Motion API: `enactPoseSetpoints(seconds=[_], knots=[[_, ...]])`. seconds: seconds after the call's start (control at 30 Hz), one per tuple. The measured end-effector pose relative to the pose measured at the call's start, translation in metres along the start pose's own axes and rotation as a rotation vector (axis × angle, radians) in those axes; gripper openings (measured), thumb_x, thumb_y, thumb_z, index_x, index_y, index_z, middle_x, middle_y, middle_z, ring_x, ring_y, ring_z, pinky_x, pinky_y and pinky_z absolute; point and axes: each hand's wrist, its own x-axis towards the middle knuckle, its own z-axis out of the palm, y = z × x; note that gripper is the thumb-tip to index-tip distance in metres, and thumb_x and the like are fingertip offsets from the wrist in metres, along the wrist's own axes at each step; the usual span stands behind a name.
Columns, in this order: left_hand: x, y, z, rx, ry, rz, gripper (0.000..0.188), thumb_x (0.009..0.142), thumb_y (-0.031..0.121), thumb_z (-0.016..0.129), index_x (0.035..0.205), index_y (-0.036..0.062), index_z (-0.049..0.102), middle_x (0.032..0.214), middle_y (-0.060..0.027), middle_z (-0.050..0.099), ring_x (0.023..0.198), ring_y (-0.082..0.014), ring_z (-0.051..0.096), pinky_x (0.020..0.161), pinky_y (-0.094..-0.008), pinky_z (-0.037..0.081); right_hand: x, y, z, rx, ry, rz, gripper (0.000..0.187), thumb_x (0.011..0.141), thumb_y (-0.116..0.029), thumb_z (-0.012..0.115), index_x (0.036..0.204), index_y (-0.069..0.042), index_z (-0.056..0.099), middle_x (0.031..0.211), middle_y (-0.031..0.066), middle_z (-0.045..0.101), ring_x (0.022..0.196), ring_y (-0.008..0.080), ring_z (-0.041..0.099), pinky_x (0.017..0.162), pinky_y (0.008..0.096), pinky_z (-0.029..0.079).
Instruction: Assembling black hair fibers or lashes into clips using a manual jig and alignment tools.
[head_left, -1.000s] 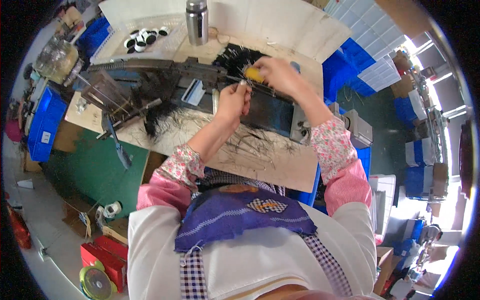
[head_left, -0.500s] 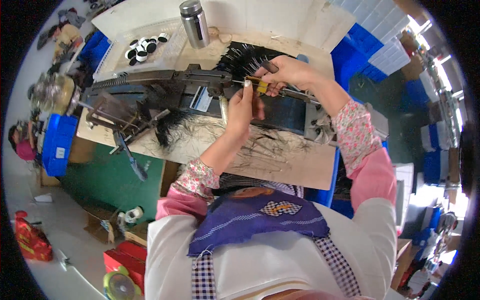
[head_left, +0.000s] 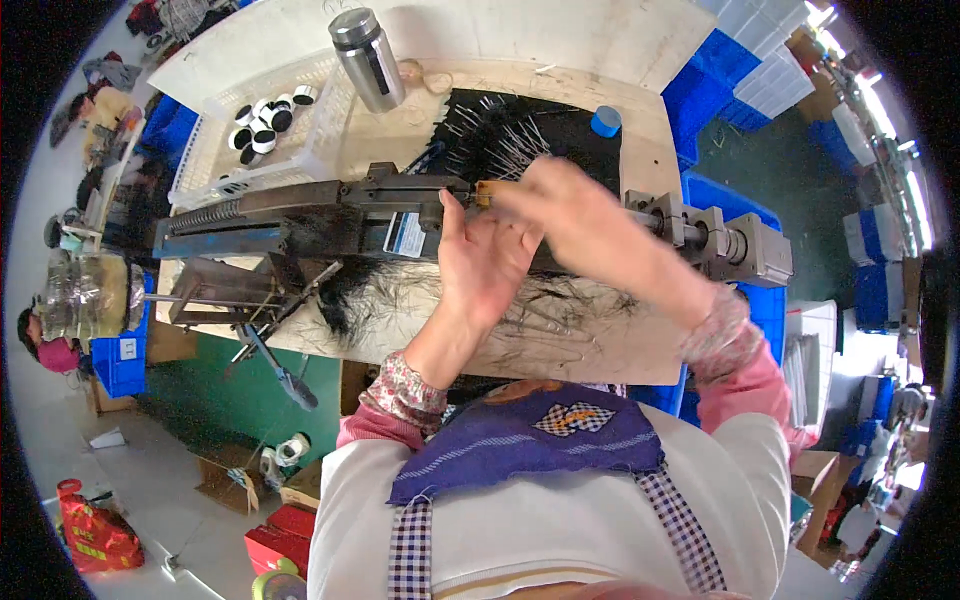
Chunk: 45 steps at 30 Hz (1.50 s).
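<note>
A long metal bench machine (head_left: 330,205) spans the worktable. My left hand (head_left: 485,260) is at its middle, palm turned up and thumb stretched out, holding nothing that I can see; some fingers are hidden behind my right hand. A small yellow part (head_left: 483,193) shows just above the left thumb. My right hand (head_left: 575,210) crosses over beside it, its fingers close to the yellow part but smeared by motion. Beyond both hands, thin metal wires with black bristles (head_left: 505,135) are heaped on a black cloth (head_left: 585,150).
A white plastic basket (head_left: 325,135) holds several white-and-black round pieces. Near it stand a steel flask (head_left: 368,65) and a blue cap (head_left: 605,121). Loose black bristles (head_left: 345,300) litter the table. A clear-wrapped roll (head_left: 95,295) sits on a rod at left; a shaft assembly (head_left: 700,235) extends right.
My right hand has come lower and turned over beside the left. My left palm has opened upward. The dark-handled tool seen at my right hand before is out of sight; the view has shifted slightly.
</note>
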Motion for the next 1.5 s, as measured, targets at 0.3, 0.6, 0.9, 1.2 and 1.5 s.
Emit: enactPoseSetpoints(seconds=[0.3,0.6,0.9,1.2,1.5], knots=[[-0.011,-0.009,0.001,0.116,0.071,0.156,0.074,0.094,0.06,0.033,0.126,-0.0066,0.04,0.131,-0.0187,0.047,0.126,-0.0296,0.042,0.111,-0.0413,0.029,0.018,0.014,-0.004,0.163,-0.053,0.219,0.013,0.077,-0.017,0.065,0.088,-0.011,0.069,0.079,0.0056,0.061,0.081,0.0243,0.061,0.076,0.038,0.041],[-0.009,-0.008,0.004,0.203,0.113,0.159,0.066,0.096,0.055,0.031,0.122,-0.0043,0.044,0.124,-0.0178,0.05,0.125,-0.0307,0.044,0.112,-0.0431,0.029,0.016,0.017,-0.007,0.036,-0.015,0.101,0.012,0.074,-0.015,0.067,0.086,-0.012,0.07,0.075,0.0038,0.06,0.078,0.0218,0.061,0.076,0.0372,0.04],[-0.007,-0.002,0.001,0.191,0.031,0.119,0.071,0.094,0.058,0.034,0.121,-0.0068,0.04,0.128,-0.0182,0.047,0.126,-0.0287,0.041,0.113,-0.0415,0.027,0.016,0.001,-0.009,-0.038,0.111,-0.023,0.014,0.074,-0.017,0.065,0.087,-0.016,0.07,0.074,0.0019,0.058,0.077,0.0206,0.06,0.076,0.036,0.04],[-0.015,0.002,0.001,0.19,0.042,0.168,0.072,0.095,0.056,0.033,0.126,-0.0089,0.038,0.131,-0.0222,0.044,0.129,-0.0345,0.038,0.112,-0.0432,0.027,0.027,0.026,0.0,0.185,0.007,0.169,0.018,0.078,-0.02,0.064,0.092,-0.011,0.071,0.078,0.0088,0.063,0.078,0.0267,0.063,0.074,0.0409,0.049],[-0.017,0.007,0.008,0.198,0.064,0.133,0.069,0.096,0.054,0.032,0.125,-0.0084,0.037,0.129,-0.0229,0.045,0.127,-0.0337,0.039,0.112,-0.0434,0.027,0.034,0.017,-0.006,0.025,-0.217,0.141,0.018,0.079,-0.016,0.063,0.094,-0.014,0.072,0.078,0.0088,0.061,0.084,0.0267,0.06,0.082,0.0428,0.041]])
